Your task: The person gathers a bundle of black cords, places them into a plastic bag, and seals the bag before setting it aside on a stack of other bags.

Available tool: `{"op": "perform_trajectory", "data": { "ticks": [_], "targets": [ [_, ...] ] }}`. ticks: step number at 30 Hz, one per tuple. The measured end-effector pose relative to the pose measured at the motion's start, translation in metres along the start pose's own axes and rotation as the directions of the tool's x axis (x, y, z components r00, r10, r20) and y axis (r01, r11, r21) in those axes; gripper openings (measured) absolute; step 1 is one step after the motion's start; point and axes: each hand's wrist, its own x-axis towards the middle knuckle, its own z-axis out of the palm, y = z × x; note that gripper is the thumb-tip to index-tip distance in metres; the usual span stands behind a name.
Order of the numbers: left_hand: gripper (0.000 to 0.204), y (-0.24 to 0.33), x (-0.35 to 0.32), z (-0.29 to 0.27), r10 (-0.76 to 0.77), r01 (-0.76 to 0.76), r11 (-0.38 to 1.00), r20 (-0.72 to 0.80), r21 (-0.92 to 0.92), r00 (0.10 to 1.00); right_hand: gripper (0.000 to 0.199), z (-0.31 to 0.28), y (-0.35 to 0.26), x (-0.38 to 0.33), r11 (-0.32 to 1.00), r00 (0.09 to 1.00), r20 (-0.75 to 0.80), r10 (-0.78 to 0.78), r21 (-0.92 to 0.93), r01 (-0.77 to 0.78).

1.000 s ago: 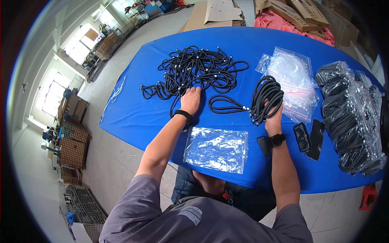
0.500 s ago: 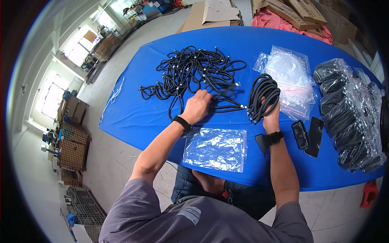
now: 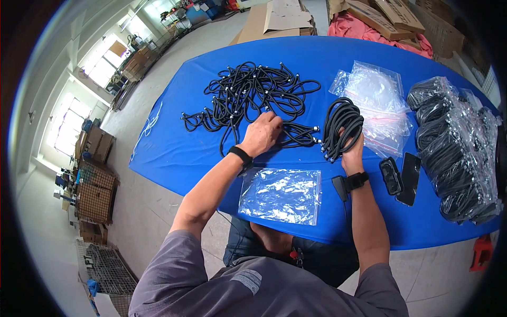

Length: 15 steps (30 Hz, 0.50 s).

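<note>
A looped bundle of black elastic cords with silvery end fittings is gripped in my right hand, whose fingers wrap round it from below. My left hand is closed on a few more black cords at the near edge of a tangled cord pile. From that hand these cords stretch right, their metal ends lying close beside the bundle. The left fingertips are partly hidden. Nearer to me, a flat clear plastic bag lies on the blue-covered table.
A stack of clear zip bags lies beyond my right hand. Packed bags of black cords line the right side. A black phone-like slab and a dark case lie near my right wrist. Cardboard is behind the table.
My left hand has shifted slightly right. A cord that was blurred in motion beside it now lies with the others, its end near the bundle. The right hand has hardly moved.
</note>
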Motion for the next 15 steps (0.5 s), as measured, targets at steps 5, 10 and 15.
{"op": "perform_trajectory", "data": {
  "ticks": [5,10,15],
  "targets": [
    [0.014,-0.007,0.025,0.009,0.121,-0.133,0.989,0.182,0.058,0.976,0.017,-0.003,0.005,0.003,1.000,1.000,-0.018,0.020,0.022,-0.020],
    [0.015,-0.023,0.024,0.002,0.071,-0.071,0.989,-0.004,-0.130,0.997,0.010,0.000,0.009,0.004,0.990,0.999,-0.027,-0.027,-0.139,0.023],
    [0.016,-0.014,0.015,0.000,0.096,-0.119,0.983,-0.161,-0.137,0.982,0.012,-0.003,0.007,0.006,0.998,0.999,-0.004,0.034,-0.055,-0.034]
  ]
}}
